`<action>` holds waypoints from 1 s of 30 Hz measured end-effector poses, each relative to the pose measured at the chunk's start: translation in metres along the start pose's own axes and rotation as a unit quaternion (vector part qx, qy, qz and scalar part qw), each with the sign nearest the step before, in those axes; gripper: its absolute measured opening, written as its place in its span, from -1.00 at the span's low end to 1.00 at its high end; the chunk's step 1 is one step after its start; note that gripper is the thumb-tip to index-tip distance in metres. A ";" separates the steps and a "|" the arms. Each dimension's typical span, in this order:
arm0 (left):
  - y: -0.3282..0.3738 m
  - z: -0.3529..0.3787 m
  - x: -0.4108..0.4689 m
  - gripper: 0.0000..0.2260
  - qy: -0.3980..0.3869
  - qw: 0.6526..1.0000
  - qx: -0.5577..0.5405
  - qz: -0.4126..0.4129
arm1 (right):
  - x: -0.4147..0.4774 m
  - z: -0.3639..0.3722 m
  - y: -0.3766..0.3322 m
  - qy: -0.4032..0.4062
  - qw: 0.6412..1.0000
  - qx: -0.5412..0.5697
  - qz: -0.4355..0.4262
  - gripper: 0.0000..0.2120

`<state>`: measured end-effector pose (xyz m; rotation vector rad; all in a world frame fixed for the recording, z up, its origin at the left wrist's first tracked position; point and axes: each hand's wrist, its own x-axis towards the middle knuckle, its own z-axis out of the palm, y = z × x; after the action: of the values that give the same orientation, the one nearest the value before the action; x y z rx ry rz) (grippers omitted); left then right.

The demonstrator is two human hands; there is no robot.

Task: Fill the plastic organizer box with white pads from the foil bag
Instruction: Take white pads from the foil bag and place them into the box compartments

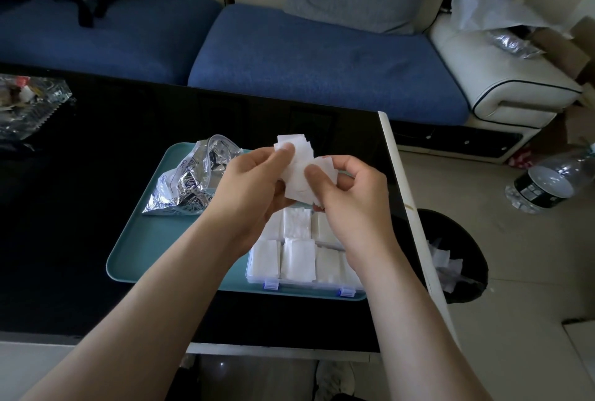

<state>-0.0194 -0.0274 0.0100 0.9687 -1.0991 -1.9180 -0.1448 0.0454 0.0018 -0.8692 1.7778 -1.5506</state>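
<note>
hands together pinch a stack of white pads, left hand and right hand. below sits the plastic organizer box, foil bag beside it.

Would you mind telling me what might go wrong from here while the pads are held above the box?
1. The left hand and right hand pinch a loose, fanned bunch of white pads above the organizer box; some may slip onto the tray or off the edge of the table towards the bin.
2. The visible compartments already look full, so more pads may heap above the rim.
</note>
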 end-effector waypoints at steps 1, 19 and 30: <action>-0.001 -0.001 0.000 -0.77 0.005 1.000 0.012 0.005 | 0.000 0.001 0.001 0.001 1.000 -0.013 -0.009 -0.80; -0.001 -0.005 0.001 -0.78 0.007 0.999 -0.027 -0.037 | 0.003 0.004 0.003 0.064 0.997 0.050 0.014 -0.80; 0.003 -0.005 -0.001 -0.79 0.016 0.999 0.043 -0.011 | 0.002 0.003 0.003 0.080 0.988 -0.074 -0.108 -0.83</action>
<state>-0.0138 -0.0294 0.0116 1.0591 -1.1654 -1.8784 -0.1437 0.0426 -0.0012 -1.0638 1.9887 -1.6815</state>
